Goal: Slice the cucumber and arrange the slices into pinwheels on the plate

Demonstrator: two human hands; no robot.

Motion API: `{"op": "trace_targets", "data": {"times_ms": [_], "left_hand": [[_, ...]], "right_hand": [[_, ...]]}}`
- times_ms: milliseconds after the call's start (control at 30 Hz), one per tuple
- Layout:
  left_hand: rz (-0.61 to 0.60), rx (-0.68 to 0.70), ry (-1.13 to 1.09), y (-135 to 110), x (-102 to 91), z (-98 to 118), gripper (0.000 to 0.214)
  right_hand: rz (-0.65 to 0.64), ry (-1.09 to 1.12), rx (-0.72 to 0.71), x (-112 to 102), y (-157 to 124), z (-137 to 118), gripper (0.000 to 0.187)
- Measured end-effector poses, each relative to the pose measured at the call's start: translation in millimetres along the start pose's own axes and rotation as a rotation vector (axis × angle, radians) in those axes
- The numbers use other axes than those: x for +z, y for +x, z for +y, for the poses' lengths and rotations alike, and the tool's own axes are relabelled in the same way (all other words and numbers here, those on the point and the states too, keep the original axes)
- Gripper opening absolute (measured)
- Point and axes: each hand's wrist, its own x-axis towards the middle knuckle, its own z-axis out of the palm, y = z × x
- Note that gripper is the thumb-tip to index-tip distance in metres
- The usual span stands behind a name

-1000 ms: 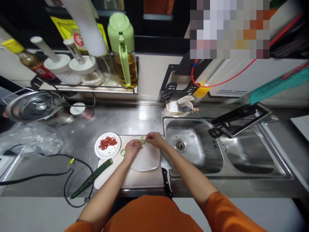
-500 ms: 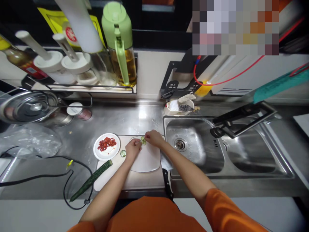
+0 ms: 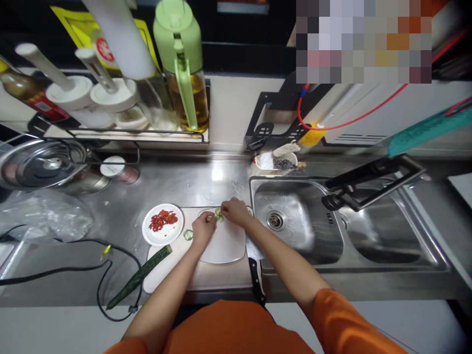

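Note:
Thin green cucumber slices [image 3: 220, 215] lie near the far edge of a pale, rounded plate [image 3: 223, 248], which rests on a white cutting board [image 3: 165, 268]. My left hand [image 3: 204, 228] reaches in from the left, its fingertips pinched on a slice. From the right, my right hand [image 3: 234, 212] pinches at the same small cluster. The fingertips partly cover the slices. A few more slices [image 3: 188, 235] sit on the board, left of my left hand. A cut cucumber [image 3: 140, 276] lies slanted across the board's left edge.
A white plate of chopped red pieces [image 3: 162, 221] stands left of the board. A knife [image 3: 257, 278] lies at the board's right edge, beside the double sink [image 3: 295, 221]. Behind are a spice rack with an oil bottle [image 3: 180, 73], a lidded pot [image 3: 51, 164] and black cable [image 3: 99, 240].
Both hands stay over the cucumber slices with only slight finger movement. The view has shifted very slightly.

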Motion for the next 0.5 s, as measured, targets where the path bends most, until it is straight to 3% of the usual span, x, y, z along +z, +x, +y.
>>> {"op": "trace_targets", "data": {"times_ms": [233,500], "left_hand": [[0.084,0.130,0.201,0.5,4.0,-1.8,0.019],[0.070,0.247,0.321,0.3,4.1,-1.3,0.019]], "right_hand": [[0.034,-0.047,-0.010,5.6,-2.7,-2.2,0.013],[0.097,-0.102,-0.045,12.1,-5.8,-3.1,0.013]]}}
